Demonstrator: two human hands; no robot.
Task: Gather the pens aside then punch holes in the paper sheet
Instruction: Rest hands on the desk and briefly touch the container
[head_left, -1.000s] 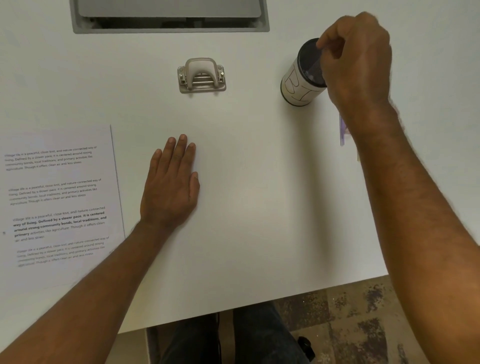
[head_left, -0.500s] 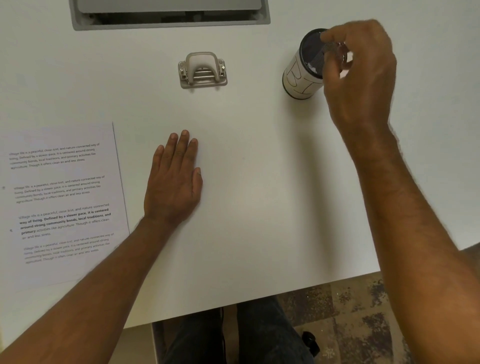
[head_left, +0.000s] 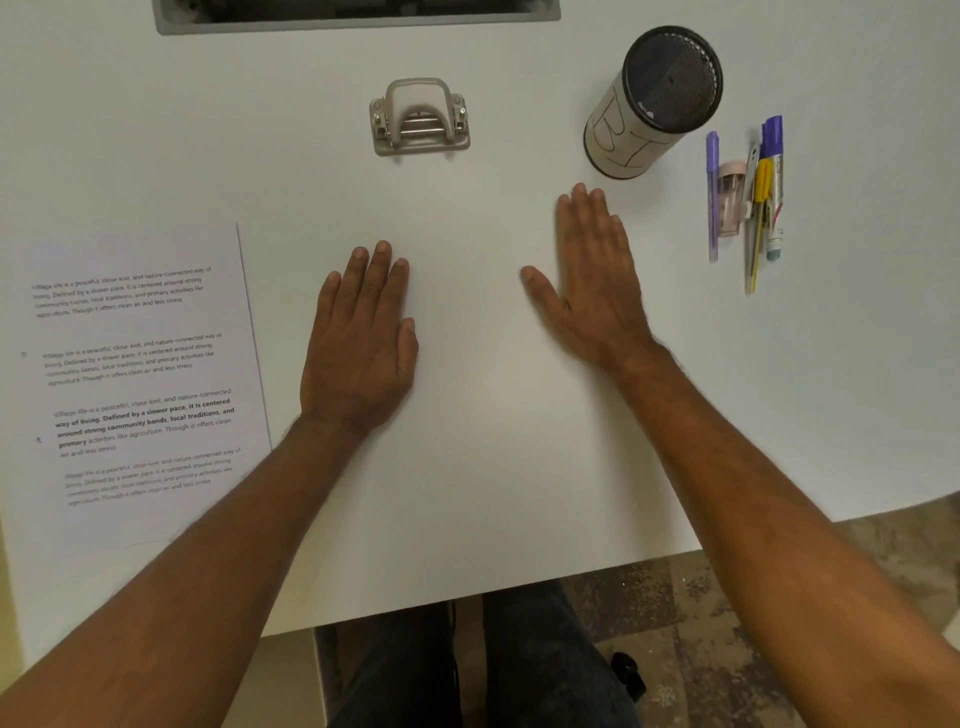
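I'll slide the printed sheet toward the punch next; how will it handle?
The paper sheet lies flat, looks thin: likely floppy when lifted, light. It should slide easily on the smooth white table; a flat left hand could drag it.

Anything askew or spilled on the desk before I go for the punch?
Nothing spilled. Only oddity: the pens lie loose on the table beside the empty pen holder, not inside it. Paper sheet lies flat, slightly rotated.

Probably an office desk: a plain white table (head_left: 493, 467) with a cable hatch (head_left: 358, 15) at the back edge, a hole punch (head_left: 420, 122), a mesh pen pot (head_left: 652, 104), pens (head_left: 748, 202) and a printed sheet (head_left: 140, 384).
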